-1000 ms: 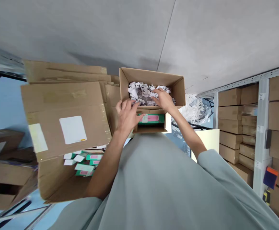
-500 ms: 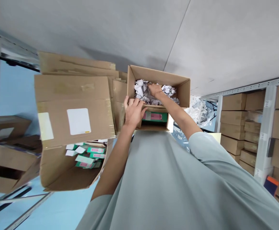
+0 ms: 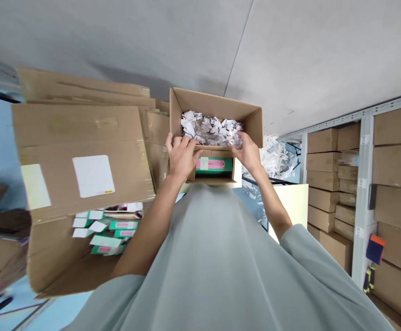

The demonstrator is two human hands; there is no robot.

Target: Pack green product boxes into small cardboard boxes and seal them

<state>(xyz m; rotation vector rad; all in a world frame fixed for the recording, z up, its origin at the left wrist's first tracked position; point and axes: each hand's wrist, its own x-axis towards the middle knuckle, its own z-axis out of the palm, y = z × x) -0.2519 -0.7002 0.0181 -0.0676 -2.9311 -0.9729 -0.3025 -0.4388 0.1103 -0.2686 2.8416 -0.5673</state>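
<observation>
Here | left fingers [image 3: 177, 141] grasping carton rim [image 3: 214, 147] | right fingers [image 3: 244, 138] apparently likewise | cardboard stack [image 3: 157, 128] alongside

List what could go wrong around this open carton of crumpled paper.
Crumpled paper might spill over the carton's near edge, beside the right hand. Loose scraps could drop onto the green-and-pink box on the person's side. The left forearm may also bump the larger carton at left, as they overlap in this view.
</observation>
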